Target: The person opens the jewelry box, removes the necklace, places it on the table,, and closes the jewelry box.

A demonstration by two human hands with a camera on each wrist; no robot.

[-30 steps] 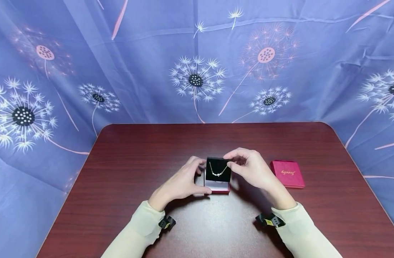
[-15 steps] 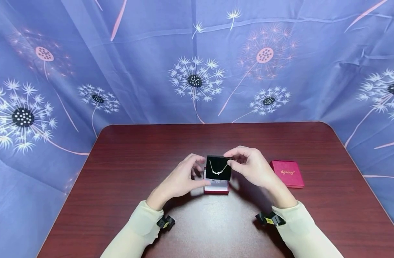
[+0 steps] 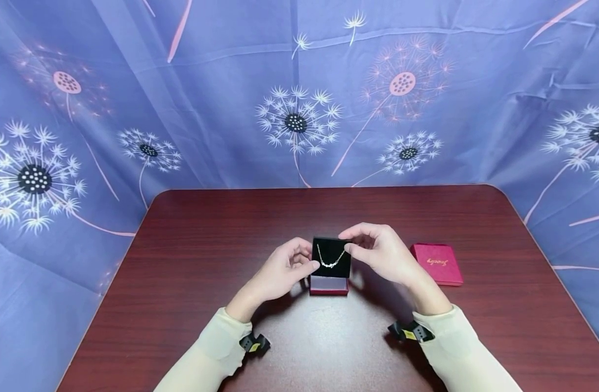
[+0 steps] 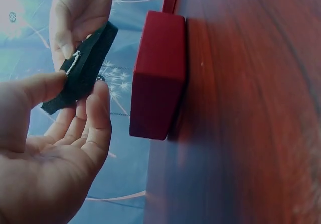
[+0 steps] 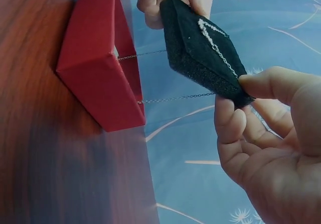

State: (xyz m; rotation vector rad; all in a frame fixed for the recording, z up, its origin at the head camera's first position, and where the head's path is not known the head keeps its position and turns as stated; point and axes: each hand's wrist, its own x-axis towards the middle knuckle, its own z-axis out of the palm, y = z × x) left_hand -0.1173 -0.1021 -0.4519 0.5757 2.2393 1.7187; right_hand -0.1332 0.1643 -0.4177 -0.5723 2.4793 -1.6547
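Observation:
Both hands hold a black foam jewelry pad above a red box base. My left hand pinches its left edge, thumb on the front face. The right hand grips the upper right edge between thumb and fingers. A silver necklace lies across the pad's front. In the right wrist view two strands of its chain run from behind the pad down into the box, whose inside is mostly hidden. The left wrist view shows the pad tilted, clear of the box's outer wall.
To the right lies a red lid with gold lettering, flat on the dark wood table. A blue curtain with dandelion prints hangs behind the table's far edge. Each wrist carries a black strapped camera.
The left hand has moved off the box's edge, up to the pad, and now pinches its left side. The pad rose slightly out of the box, then dipped a little; the right hand kept its grip.

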